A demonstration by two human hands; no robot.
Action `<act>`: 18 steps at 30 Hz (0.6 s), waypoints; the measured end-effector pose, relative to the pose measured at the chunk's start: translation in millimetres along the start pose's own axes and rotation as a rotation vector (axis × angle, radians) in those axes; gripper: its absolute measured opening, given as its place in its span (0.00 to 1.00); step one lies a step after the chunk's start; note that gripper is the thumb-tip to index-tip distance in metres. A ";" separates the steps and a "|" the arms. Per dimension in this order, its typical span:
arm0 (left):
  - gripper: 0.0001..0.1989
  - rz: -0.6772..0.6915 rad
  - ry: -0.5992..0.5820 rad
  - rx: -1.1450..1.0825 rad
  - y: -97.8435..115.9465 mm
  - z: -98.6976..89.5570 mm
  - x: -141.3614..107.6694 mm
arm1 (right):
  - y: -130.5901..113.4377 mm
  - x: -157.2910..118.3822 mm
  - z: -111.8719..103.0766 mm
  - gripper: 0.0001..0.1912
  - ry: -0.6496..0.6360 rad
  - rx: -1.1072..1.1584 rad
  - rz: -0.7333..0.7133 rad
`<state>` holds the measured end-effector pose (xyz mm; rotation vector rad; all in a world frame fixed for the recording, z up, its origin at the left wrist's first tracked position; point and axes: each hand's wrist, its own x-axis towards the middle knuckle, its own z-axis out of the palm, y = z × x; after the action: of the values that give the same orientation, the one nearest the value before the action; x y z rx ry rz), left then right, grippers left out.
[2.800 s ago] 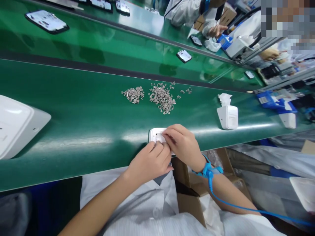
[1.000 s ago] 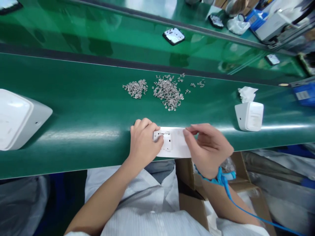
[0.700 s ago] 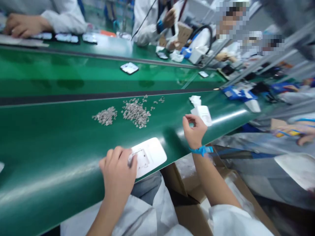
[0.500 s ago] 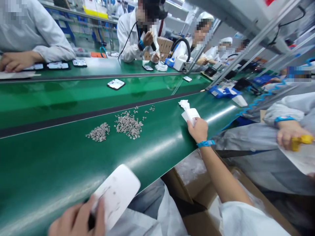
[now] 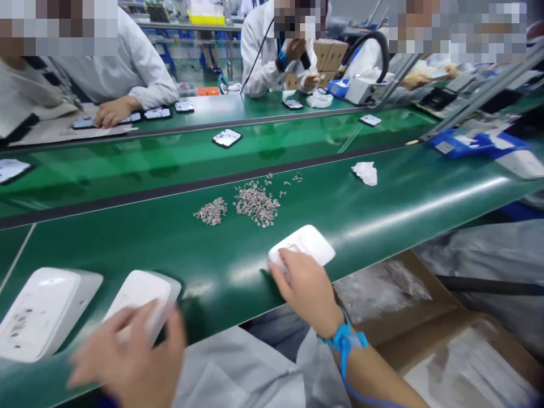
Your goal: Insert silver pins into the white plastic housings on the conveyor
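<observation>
My right hand (image 5: 304,283) grips the near left end of a white plastic cover (image 5: 317,243) with rounded corners, close above the green table. At the lower left, my left hand (image 5: 131,351) is smeared by motion, its fingers apart over the near end of a white plastic housing (image 5: 138,286). The housing itself looks sharp and rests on the table; its near end is hidden by the hand. Left of it lies a second white housing (image 5: 38,311) with small dark slots. Beyond my hands are two piles of small metal screws, a smaller pile (image 5: 212,211) and a larger pile (image 5: 257,204).
A crumpled white tissue (image 5: 366,173) lies right of the screws. Blue bins (image 5: 459,144) stand at the far right. Behind a dark rail runs a green belt (image 5: 170,153) carrying flat units (image 5: 227,137). Co-workers sit opposite. An open cardboard box (image 5: 395,334) with plastic bags is below the edge.
My right hand has come back toward me with the white cover, away from the tissue. My left hand has put its white housing down beside another one. The view has swung left.
</observation>
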<state>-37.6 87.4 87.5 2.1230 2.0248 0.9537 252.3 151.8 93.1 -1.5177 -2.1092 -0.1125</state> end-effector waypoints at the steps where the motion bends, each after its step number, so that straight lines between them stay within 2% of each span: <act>1: 0.20 0.043 0.024 0.003 16.3 13.3 6.7 | -15.5 8.3 -4.0 0.12 -0.035 0.073 -0.024; 2: 0.17 0.126 0.025 -0.025 30.8 26.7 12.8 | -24.9 19.5 -7.9 0.10 -0.049 0.147 -0.050; 3: 0.15 0.267 -0.063 -0.113 42.8 38.9 18.2 | -28.1 33.9 -10.5 0.09 -0.049 0.200 -0.080; 4: 0.14 0.336 -0.098 -0.185 52.0 49.3 22.7 | -25.8 51.2 -10.8 0.09 -0.037 0.224 -0.116; 6: 0.13 0.360 -0.105 -0.237 62.0 62.7 28.4 | -9.4 91.3 -2.5 0.08 -0.053 0.158 -0.199; 8: 0.12 0.304 -0.061 -0.212 63.3 67.4 29.3 | 14.0 129.2 16.1 0.10 -0.211 0.058 -0.308; 10: 0.13 0.248 -0.030 -0.197 60.4 67.3 27.5 | 35.7 154.7 37.6 0.12 -0.374 0.000 -0.422; 12: 0.16 0.216 -0.020 -0.231 56.9 66.6 25.8 | 50.7 164.5 53.7 0.12 -0.456 -0.015 -0.482; 14: 0.17 0.197 -0.026 -0.289 54.7 67.0 25.8 | 57.7 163.1 61.0 0.11 -0.465 -0.021 -0.508; 18: 0.17 0.186 -0.029 -0.349 54.0 69.1 28.5 | 55.8 154.0 57.4 0.11 -0.447 -0.059 -0.564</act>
<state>40.7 131.5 66.8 2.1368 1.5295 1.1910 246.6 325.0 102.5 -0.9962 -2.8715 -0.0374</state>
